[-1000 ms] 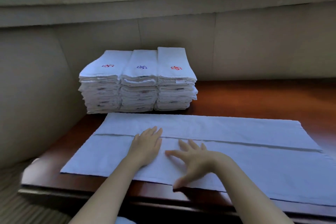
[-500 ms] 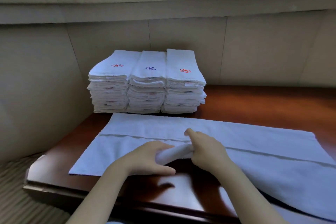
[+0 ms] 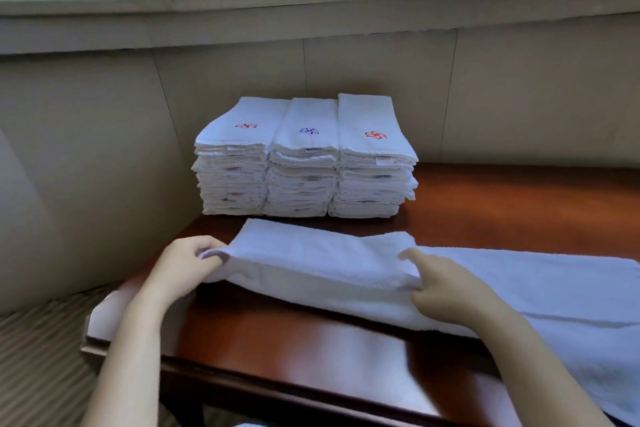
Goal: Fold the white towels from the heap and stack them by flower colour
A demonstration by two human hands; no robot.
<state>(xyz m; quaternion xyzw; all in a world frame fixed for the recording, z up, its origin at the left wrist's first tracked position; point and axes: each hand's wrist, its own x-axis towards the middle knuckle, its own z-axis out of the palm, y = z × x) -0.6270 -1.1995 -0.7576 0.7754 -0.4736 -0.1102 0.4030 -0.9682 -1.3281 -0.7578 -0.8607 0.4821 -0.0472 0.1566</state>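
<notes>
**Folding under way, three stacks standing**

Standing at the table (image 3: 311, 333), I record the work as well advanced but not finished. Three stacks of folded white towels sit side by side at the back of the table, against the wall. The left stack (image 3: 232, 180) shows a red flower on top, the middle stack (image 3: 301, 184) a blue or purple one, and the right stack (image 3: 374, 180) an orange-red one. All three are about the same height and fairly square, though a few edges bulge.

One towel (image 3: 311, 256) is in hand and lies lengthwise across the table in front of the stacks, running off to the right. Its near long edge is lifted and carried over toward the far edge, so the lengthwise fold is only partly made. The left hand (image 3: 183, 267) pinches the left end of that raised edge, fingers curled on the cloth. The right hand (image 3: 446, 291) grips the same edge further along, thumb on top.

The towel is plain white terry, thick and limp; no flower shows on it, so I cannot tell its stack. The heap is out of view, so the remaining count is unknown.
</notes>
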